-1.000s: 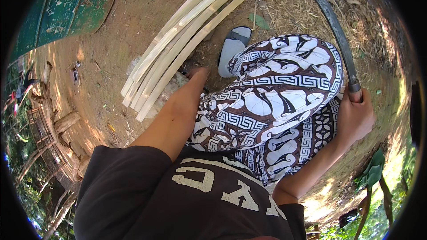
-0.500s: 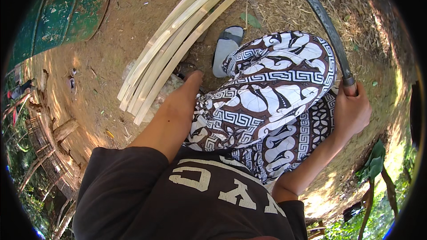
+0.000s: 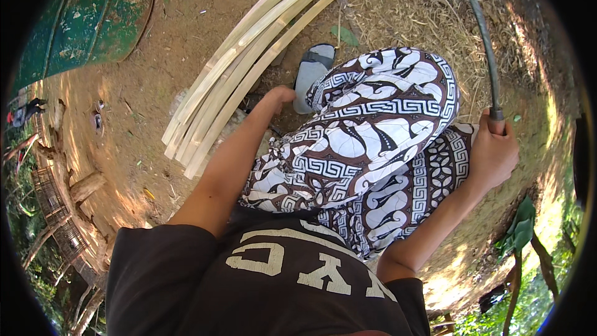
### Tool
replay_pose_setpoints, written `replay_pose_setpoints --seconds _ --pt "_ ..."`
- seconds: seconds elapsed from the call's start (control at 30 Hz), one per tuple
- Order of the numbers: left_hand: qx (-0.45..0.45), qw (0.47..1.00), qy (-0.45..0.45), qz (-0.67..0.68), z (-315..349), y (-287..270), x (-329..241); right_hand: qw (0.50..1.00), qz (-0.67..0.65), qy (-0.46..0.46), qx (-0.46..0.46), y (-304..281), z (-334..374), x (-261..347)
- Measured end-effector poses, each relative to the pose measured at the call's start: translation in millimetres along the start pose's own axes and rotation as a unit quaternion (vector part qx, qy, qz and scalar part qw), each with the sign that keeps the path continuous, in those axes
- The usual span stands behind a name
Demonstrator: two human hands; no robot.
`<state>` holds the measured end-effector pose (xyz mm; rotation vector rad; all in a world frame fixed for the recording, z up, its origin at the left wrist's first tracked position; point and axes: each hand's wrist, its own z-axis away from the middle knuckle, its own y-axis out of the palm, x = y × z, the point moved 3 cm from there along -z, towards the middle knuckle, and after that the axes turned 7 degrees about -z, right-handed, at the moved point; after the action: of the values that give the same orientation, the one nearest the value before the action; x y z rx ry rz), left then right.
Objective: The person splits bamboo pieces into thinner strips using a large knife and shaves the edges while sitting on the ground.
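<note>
My right hand (image 3: 495, 160) is closed round the handle of a machete (image 3: 484, 37). Its long dark blade points away from me, out past my right knee. Close to the grey sandal (image 3: 319, 57) on my foot, my left hand (image 3: 281, 96) hangs low between my leg and a bundle of pale split bamboo strips (image 3: 239, 56). Its fingers turn down and are mostly hidden, so I cannot see whether they hold anything. Several strips lie side by side, running from beside my left forearm out to the far edge of view.
A rusty green metal drum (image 3: 93, 22) lies at the far left. Dry shavings (image 3: 407, 15) litter the dirt beyond my knee. Logs (image 3: 87, 186) and a slatted bamboo panel (image 3: 56, 208) are on the left, with a broad green leaf (image 3: 521, 227) at the right. A person (image 3: 28, 112) is in the distance.
The machete blade has swung to the right, away from my knee and the strips. My left hand has moved slightly outward and up, toward the sandal. The strips have barely shifted.
</note>
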<state>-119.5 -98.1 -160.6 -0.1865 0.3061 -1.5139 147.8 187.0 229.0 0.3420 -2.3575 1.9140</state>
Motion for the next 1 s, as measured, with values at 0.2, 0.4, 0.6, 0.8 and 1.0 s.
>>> replay_pose_setpoints --seconds 0.2,0.4,0.6,0.8,1.0 --pt "0.003 0.909 0.407 0.086 103.2 -52.2 -51.6 0.971 -0.193 0.102 0.098 39.6 -57.5 -113.0" --pt "-0.055 0.809 0.315 -0.493 76.5 -32.7 -14.1 0.930 -0.244 0.232 0.148 90.8 37.0 -193.4" --pt "0.148 0.572 0.354 -0.725 2.8 9.5 40.2 0.892 -0.196 0.368 0.177 77.9 203.6 -291.2" --pt "0.175 0.477 0.392 -0.767 -19.9 19.3 47.8 0.860 -0.154 0.457 0.169 46.8 284.5 -324.6" --pt "0.188 0.619 0.403 -0.648 -21.3 6.1 53.6 0.848 -0.138 0.475 0.189 34.1 308.3 -328.4"
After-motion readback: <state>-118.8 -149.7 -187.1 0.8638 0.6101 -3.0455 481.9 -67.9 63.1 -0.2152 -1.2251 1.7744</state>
